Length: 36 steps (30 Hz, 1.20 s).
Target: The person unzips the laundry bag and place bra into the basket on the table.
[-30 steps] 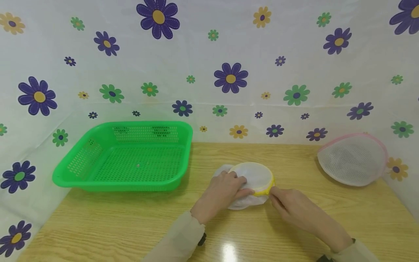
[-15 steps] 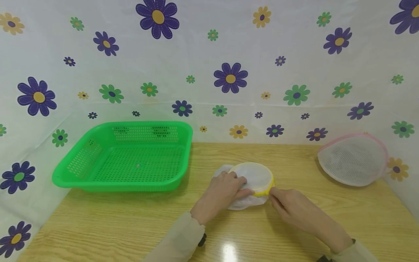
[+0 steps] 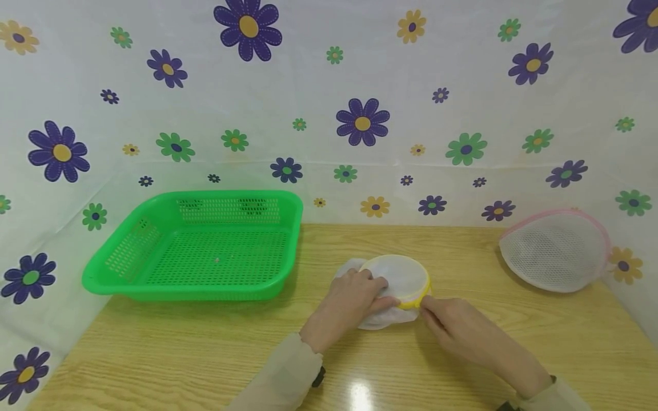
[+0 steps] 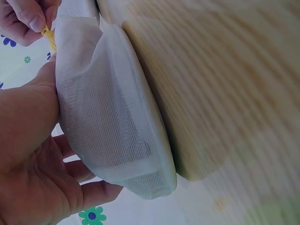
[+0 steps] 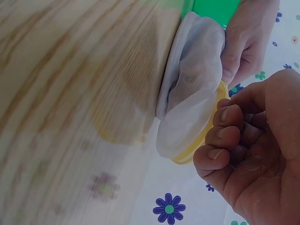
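Hands [image 3: 352,302] [image 3: 460,323] grip a round, yellow-edged white mesh bag [image 3: 403,277].

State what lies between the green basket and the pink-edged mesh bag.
In the head view, the yellow-trimmed white bag lies between them, the left hand holding it, the right hand pinching at its trim.

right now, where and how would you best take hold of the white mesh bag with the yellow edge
I'd grip the raised part of the mesh bag from its near left, thumb near, fingers over the top, as the left hand does. It bulges up off the table, giving something to clasp, with the yellow edge left to the right hand.
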Tool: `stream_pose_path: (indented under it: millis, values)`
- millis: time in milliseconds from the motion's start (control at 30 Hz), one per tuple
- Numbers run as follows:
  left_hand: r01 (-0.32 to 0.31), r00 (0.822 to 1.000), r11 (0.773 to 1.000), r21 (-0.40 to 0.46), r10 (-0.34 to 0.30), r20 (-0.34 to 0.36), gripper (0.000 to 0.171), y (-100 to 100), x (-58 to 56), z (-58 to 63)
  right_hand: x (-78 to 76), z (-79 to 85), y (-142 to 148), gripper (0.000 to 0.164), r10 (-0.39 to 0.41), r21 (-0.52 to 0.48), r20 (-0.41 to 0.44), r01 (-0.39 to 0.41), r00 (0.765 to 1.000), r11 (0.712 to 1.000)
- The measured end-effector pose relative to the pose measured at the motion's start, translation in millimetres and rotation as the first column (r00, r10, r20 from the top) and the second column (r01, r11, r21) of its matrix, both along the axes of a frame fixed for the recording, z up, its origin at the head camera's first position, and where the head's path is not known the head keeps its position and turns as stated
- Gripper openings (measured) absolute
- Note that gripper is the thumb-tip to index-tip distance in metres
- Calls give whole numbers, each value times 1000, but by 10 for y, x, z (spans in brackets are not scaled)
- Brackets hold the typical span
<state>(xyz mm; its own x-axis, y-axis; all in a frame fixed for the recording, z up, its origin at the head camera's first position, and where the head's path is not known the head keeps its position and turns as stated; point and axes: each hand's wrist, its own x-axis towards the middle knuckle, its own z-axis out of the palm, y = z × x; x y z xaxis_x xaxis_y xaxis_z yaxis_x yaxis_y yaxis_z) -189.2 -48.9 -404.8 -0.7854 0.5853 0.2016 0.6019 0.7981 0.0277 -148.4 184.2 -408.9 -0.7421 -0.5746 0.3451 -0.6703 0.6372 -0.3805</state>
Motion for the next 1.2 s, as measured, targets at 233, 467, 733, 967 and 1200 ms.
stream_pose_path:
  millis: [233,467,733,967,1200]
  values:
    - [-5,1000,1000,7,5,15,42,10,10,-5,-4,1,-31,29,12,-17,13,-12,1000,1000]
    - [2,1000,1000,3,-2,3,42,29,3,4,-15,32,-37,27,-8,18,55,7,998,1000]
    - [36,994,998,55,-41,103,45,7,-64,52,-45,68,-4,23,-78,49,141,72,987,996]
    - [64,949,983,174,-114,293,39,-108,-60,128,-93,45,55,20,-113,16,88,112,990,994]
    - [108,973,980,169,-139,183,31,-114,29,106,-116,34,92,22,-140,-7,31,140,990,990]
